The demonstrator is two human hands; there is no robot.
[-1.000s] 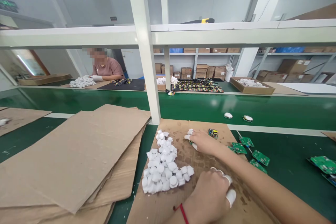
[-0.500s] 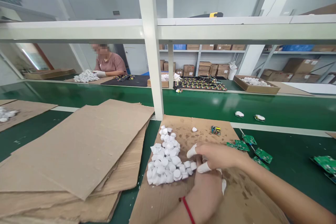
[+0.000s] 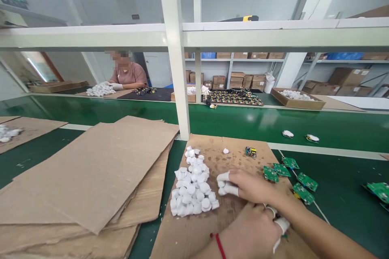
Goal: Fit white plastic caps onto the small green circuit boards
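My right hand (image 3: 247, 186), with white finger cots, reaches in from the right. Its thumb and fingertips pinch a small white lump (image 3: 223, 189) just right of the pile of white rounded pieces (image 3: 193, 188). Below and partly behind that forearm is my left hand (image 3: 255, 226), with a red cord at the wrist. The left fingers curl at the right around what looks like a circuit board, mostly hidden; only a bit of green and dark parts shows. Both hands are over a stained cardboard sheet (image 3: 170, 234). One white piece (image 3: 225, 151) and a component-side-up circuit board (image 3: 251, 152) lie farther back.
Several green circuit boards (image 3: 304, 193) lie right of the cardboard. Stacked cardboard sheets (image 3: 88, 170) cover the left side. Beyond a white post (image 3: 174, 56) runs a green belt (image 3: 243, 121) carrying white-topped boards (image 3: 312, 138). A co-worker (image 3: 129, 73) sits across it.
My left hand has moved right and away from the pile, under my right forearm. White pieces at the pile's right end are gone from there. The belt's white-topped boards have shifted right.
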